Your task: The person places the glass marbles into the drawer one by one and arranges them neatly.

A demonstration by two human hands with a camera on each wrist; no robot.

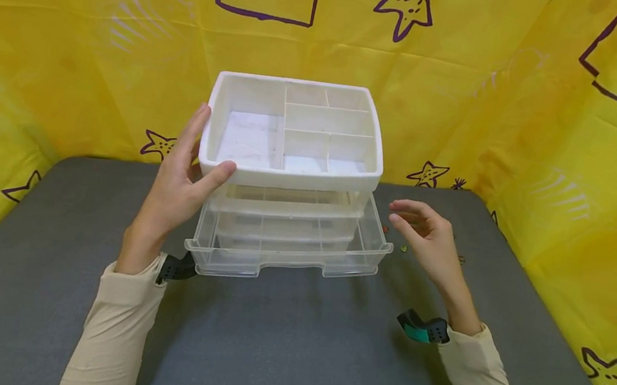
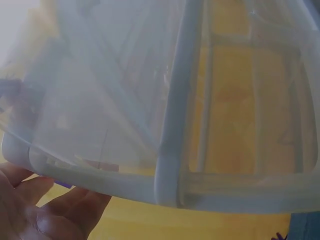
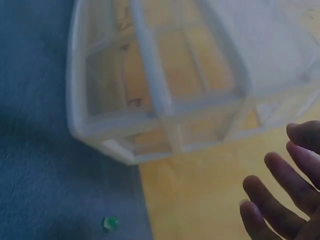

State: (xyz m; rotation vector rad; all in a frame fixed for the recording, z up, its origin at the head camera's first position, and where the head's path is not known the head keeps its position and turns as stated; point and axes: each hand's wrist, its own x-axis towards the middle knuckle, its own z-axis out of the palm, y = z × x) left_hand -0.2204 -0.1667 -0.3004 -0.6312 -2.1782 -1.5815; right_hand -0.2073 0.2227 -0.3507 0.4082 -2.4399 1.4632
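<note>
A white drawer unit with a divided top tray stands in the middle of the head view, tilted so that its top faces the camera. Below the top, a clear drawer sticks out at the front. The left hand grips the unit's left side, thumb on the front rim and fingers along the side; in the left wrist view the fingers of this hand lie at the frame's lower edge. To the right of the unit, the right hand is in the air, fingers loosely bent, touching nothing; the right wrist view shows the hand apart from the frame.
Several small bits lie on the dark table behind and beside the right hand, among them a green piece, also in the right wrist view as a green bit. Yellow patterned cloth hangs behind the table and at both sides.
</note>
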